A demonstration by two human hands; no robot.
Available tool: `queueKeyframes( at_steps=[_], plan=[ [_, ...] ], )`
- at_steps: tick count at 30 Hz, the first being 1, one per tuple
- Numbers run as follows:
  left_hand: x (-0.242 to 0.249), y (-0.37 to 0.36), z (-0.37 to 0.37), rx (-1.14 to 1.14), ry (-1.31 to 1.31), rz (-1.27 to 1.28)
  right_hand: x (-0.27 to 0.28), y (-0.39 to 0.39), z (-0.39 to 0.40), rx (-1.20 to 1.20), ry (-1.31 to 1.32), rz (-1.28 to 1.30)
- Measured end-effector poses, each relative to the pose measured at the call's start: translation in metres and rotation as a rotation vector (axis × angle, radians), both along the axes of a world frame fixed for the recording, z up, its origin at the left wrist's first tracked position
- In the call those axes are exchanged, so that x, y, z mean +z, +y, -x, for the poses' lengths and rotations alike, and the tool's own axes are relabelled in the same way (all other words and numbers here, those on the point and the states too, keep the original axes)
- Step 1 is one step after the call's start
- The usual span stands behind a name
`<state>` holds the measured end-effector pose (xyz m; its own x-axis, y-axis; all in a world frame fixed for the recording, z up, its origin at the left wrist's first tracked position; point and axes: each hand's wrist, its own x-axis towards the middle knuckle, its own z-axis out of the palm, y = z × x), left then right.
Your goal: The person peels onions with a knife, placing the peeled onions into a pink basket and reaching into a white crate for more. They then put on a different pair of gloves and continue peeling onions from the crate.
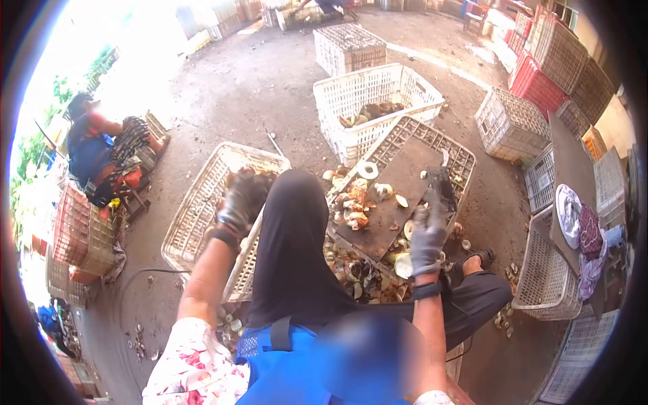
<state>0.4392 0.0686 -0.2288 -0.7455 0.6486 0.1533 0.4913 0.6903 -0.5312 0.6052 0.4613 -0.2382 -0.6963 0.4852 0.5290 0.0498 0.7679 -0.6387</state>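
Observation:
My left hand [237,206], gloved and blurred, is over a white plastic crate [185,236] beside my knee. Its fingers look closed around a dark lump whose kind I cannot make out. My right hand [427,243], in a grey glove, is closed on a dark, broad-bladed tool like a cleaver [441,185], near the right side of a brown board [378,233]. The board lies on an upturned crate [462,154]. Pale and orange-brown cut pieces [354,202] are heaped on it, with a white ring-shaped piece [368,170] at its upper left edge.
Beyond the board stands a white crate [331,101] with brown pieces inside. Scraps [358,277] litter the ground below the board. Stacked crates [547,54] line the right, near cloths [580,226] on a ledge. At left, another person [101,148] sits low beside crates.

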Motion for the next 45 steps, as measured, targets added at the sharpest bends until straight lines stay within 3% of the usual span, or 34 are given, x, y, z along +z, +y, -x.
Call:
queueKeyframes(
  at_steps=[1,2,3,4,5,6,8,10,12,17,20,23,25,27,28,29,32,34,38,40,41,43,44,45],
  plan=[
    [-0.018,0.005,-0.006,0.01,-0.075,-0.125,-0.011,-0.017,0.01,0.13,0.061,0.23],
    [-0.043,0.005,-0.009,0.031,-0.195,-0.285,0.011,-0.038,0.019,0.201,0.247,0.083],
    [-0.062,0.006,-0.009,0.048,-0.305,-0.446,0.007,-0.052,0.029,0.281,0.229,0.137],
    [-0.083,0.005,-0.008,0.126,-0.753,-0.99,-0.008,-0.067,0.037,0.346,0.134,0.269],
    [-0.103,0.003,-0.008,0.211,-1.192,-1.798,-0.019,-0.081,0.044,0.395,0.049,0.402],
    [-0.115,0.003,-0.01,0.31,-1.269,-2.179,-0.03,-0.095,0.053,0.438,-0.009,0.537],
    [-0.127,0.007,-0.017,0.314,-1.322,-2.34,-0.045,-0.12,0.076,0.533,0.053,0.912],
    [-0.134,0.007,-0.016,0.286,-1.323,-2.363,-0.049,-0.139,0.092,0.637,0.088,1.287],
    [-0.132,0.01,-0.009,0.2,-1.397,-2.479,-0.051,-0.144,0.112,0.638,-0.05,1.378],
    [-0.128,0.008,0.019,0.186,-1.408,-2.547,-0.054,-0.154,0.142,0.522,-0.503,0.993],
    [-0.116,0.019,0.026,0.153,-1.189,-2.451,-0.049,-0.159,0.148,0.44,-0.582,0.853],
    [-0.128,0.021,0.036,0.432,-1.111,-2.588,-0.065,-0.161,0.163,0.462,-0.536,0.834],
    [-0.126,0.027,0.047,0.459,-1.108,-2.575,-0.088,-0.163,0.178,0.522,-0.482,0.852],
    [-0.085,0.037,0.047,0.451,-1.102,-2.56,-0.088,-0.169,0.184,0.505,-0.293,0.957],
    [-0.103,0.028,0.067,0.37,-1.184,-2.553,-0.106,-0.168,0.193,0.538,-0.202,0.933],
    [-0.078,0.029,0.063,0.411,-1.22,-2.601,-0.12,-0.167,0.191,0.56,-0.12,0.913],
    [-0.027,0.025,0.043,0.108,-1.221,-2.378,-0.07,-0.179,0.164,0.489,-0.174,1.004],
    [0.01,0.021,0.007,0.041,-1.105,-2.24,-0.053,-0.191,0.146,0.5,-0.104,1.022],
    [0.039,0.005,-0.073,0.187,-0.945,-2.116,-0.024,-0.2,0.085,0.434,-0.162,0.456],
    [0.012,-0.015,-0.101,0.053,-0.985,-2.248,-0.021,-0.194,0.061,0.431,-0.161,0.446],
    [-0.006,-0.022,-0.104,-0.11,-1.008,-2.463,-0.017,-0.192,0.054,0.447,-0.153,0.441],
    [-0.025,-0.038,-0.116,0.454,-0.538,-2.675,0.009,-0.156,0.043,0.403,-0.031,-0.086],
    [-0.048,-0.063,-0.127,0.528,-0.498,-2.52,0.031,-0.129,0.03,0.327,-0.312,-0.103],
    [-0.068,-0.083,-0.141,0.627,-0.472,-2.683,0.029,-0.106,0.032,0.216,-0.118,-0.133]
  ],
)
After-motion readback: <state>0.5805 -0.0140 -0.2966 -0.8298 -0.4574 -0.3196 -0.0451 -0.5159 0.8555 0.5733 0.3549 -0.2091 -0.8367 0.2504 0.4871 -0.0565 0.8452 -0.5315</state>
